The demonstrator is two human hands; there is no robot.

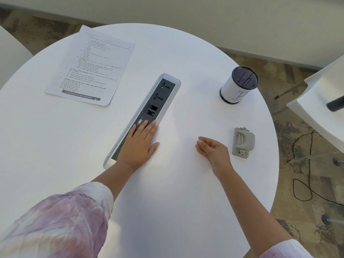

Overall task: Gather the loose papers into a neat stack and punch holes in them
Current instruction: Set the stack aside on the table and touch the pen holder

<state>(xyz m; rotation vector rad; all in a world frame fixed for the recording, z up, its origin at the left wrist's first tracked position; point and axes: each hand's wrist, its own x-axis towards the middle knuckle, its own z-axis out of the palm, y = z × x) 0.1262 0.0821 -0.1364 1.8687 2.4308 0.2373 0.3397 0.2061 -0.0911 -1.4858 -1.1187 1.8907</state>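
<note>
A thin pile of printed papers (91, 67) lies at the far left of the round white table (186, 183), one corner hanging over the edge. A grey hole punch (243, 142) lies on its side near the right edge. My left hand (139, 144) rests flat, fingers straight, on the near end of the socket strip and the tabletop. My right hand (212, 148) rests on the table just left of the punch, fingers loosely curled, holding nothing. Both hands are far from the papers.
A grey power socket strip (152, 105) is set diagonally into the table's middle. A mesh pen holder (239, 84) wrapped in white paper stands at the far right. White chairs (320, 101) and black cables (305, 175) lie off the table's right side.
</note>
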